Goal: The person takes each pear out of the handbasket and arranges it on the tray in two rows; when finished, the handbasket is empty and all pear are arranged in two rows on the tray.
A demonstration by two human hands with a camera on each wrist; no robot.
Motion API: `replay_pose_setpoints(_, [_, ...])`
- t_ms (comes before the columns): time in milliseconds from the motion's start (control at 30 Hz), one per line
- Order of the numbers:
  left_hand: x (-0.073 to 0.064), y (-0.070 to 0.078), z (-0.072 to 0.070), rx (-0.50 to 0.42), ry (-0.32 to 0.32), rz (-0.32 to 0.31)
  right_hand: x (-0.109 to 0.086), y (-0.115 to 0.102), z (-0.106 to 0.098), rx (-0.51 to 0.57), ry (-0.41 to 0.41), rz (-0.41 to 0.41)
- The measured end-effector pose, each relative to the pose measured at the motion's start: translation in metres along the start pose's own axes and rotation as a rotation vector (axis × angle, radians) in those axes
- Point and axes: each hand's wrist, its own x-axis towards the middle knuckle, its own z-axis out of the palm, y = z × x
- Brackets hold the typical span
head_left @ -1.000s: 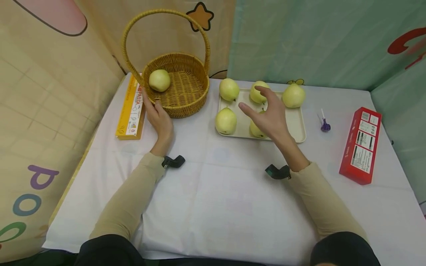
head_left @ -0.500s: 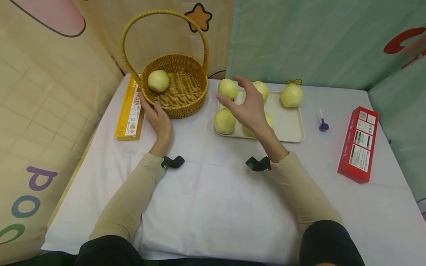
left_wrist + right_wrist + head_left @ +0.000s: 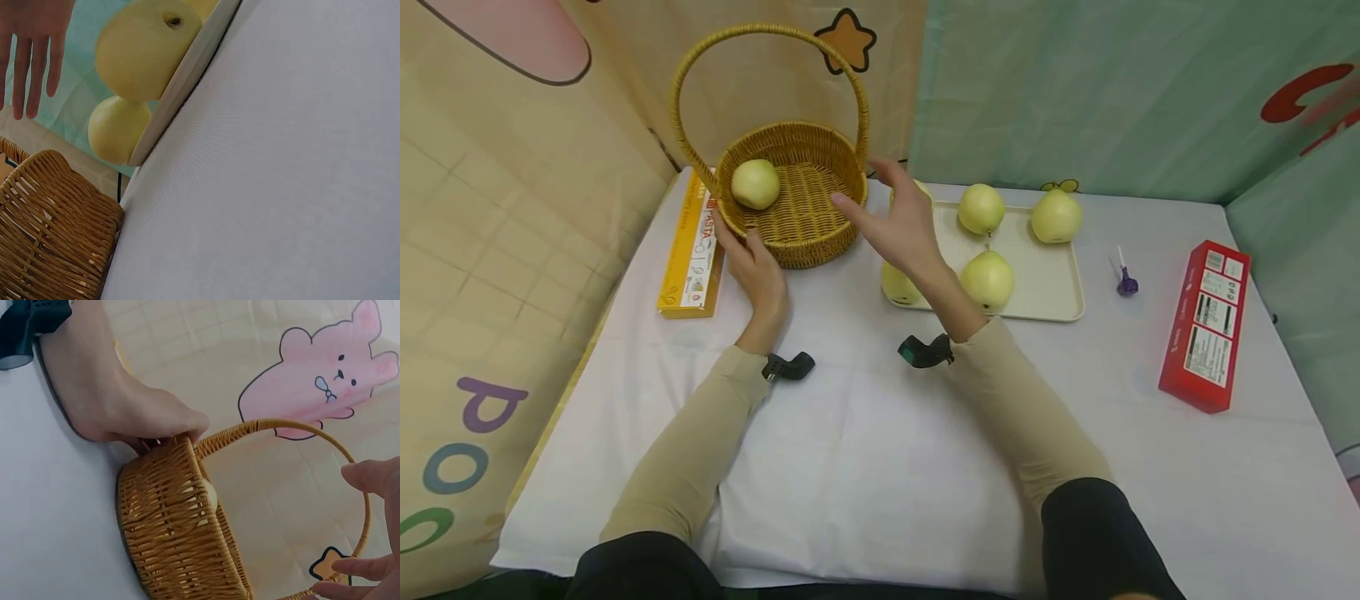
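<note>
A woven basket (image 3: 812,250) with a tall arched handle (image 3: 767,29) stands at the back left, with one pale green pear (image 3: 756,184) inside. My left hand (image 3: 758,279) holds the basket's left side, its thumb at the front and fingers along the wall. Nothing is in my right hand (image 3: 898,221), whose thumb and fingers are spread apart near the basket's right rim. Right of the basket, a cream tray (image 3: 1045,283) bears several pears, among them one at the front (image 3: 988,280) and one at the back (image 3: 981,208). My right hand partly hides the pears at its left end.
A yellow pasta box (image 3: 688,258) lies left of the basket, partly under or behind it. On the right are a purple lollipop (image 3: 1127,283) and a red box (image 3: 1206,329). White cloth (image 3: 850,467) covers the table, with curtains behind.
My right hand has moved left, from over the tray to beside the basket's right rim, its fingers still spread. My left hand has stayed on the basket.
</note>
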Motion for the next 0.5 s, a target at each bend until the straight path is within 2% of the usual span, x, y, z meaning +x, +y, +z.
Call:
replay_pose_setpoints(200, [0.001,0.000,0.000,0.005,-0.003,-0.005,0.010,-0.012,0.022,0.016,-0.024,0.009])
replay_pose_setpoints(500, [0.001,0.001,-0.001,-0.008,0.004,0.011,0.026,-0.017,0.051,0.026,-0.044,0.006])
